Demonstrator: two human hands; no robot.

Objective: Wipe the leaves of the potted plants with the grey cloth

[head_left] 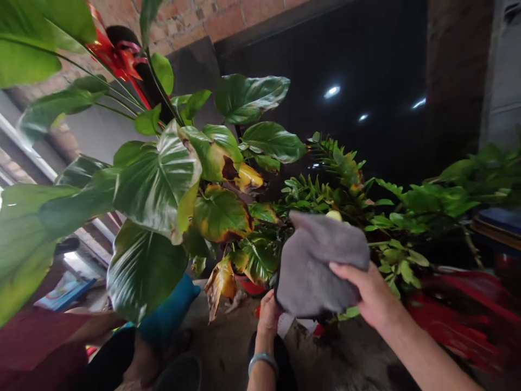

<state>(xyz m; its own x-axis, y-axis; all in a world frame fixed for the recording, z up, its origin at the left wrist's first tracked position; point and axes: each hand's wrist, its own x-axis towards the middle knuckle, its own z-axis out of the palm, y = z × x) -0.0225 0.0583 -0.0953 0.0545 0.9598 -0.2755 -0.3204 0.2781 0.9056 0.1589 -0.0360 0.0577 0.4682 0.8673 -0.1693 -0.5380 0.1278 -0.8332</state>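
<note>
The right forearm slants in from the lower right, and the right hand [372, 293] grips a grey cloth [321, 266] by its right side, thumb laid across the top. The left forearm rises nearly straight, with a bangle [264, 360] at the wrist; the left hand [268, 312] has its fingers bent at the cloth's lower left edge — whether they pinch it or something behind it, I cannot tell. The cloth spreads between and above the two hands, in front of foliage.

Below the left hand is a dull floor [222, 353]; beyond both hands stands a dark glossy panel [305, 49], with brick wall [228, 19] above it. A broad-leaved plant [158, 174] fills the space to the left of the hands, some leaves yellowed and browned.

Counted: two hands, one cloth, one bangle, one red ribbon [118, 60] far up and left of the hands — and three large bright spots [332, 92] on the panel.
</note>
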